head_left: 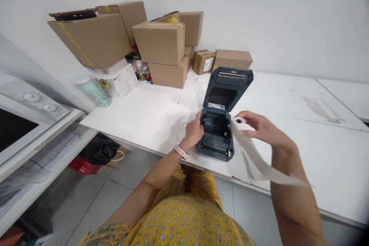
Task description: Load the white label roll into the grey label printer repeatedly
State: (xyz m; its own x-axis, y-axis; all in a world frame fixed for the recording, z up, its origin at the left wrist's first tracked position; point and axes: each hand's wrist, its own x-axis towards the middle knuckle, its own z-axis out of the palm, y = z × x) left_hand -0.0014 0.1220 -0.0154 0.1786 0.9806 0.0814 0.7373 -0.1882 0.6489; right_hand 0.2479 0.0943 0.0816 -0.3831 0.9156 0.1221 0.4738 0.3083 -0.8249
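Item, one label printer point(215, 140): centre of the frame, close to the front edge of the white counter point(331, 161), its lid point(227, 88) raised and its bay bare of any roll.

Item, your left hand point(193, 132): on the printer's left wall, fingers closed over it with the thumb at the inner rim; pink wristband point(181, 152) at the wrist.

Item, one white paper roll point(236, 126): right of centre, just beside the printer's right wall; whether they touched, you could not tell. A loose strip point(259, 165) trailed toward the lower right, its end blurred.

Item, your right hand point(261, 127): right of centre, fingers pinching the roll.

Item, cardboard boxes point(160, 44): upper left and upper centre, beyond your reach of work.

Hazards, as judged: a loosened pinch could have dropped the roll and unwound more paper; the strip, slack beside your forearm, could have snagged and creased; a knock could have brought the lid down on your left fingers; a hard pull could have tipped the printer over the near edge.
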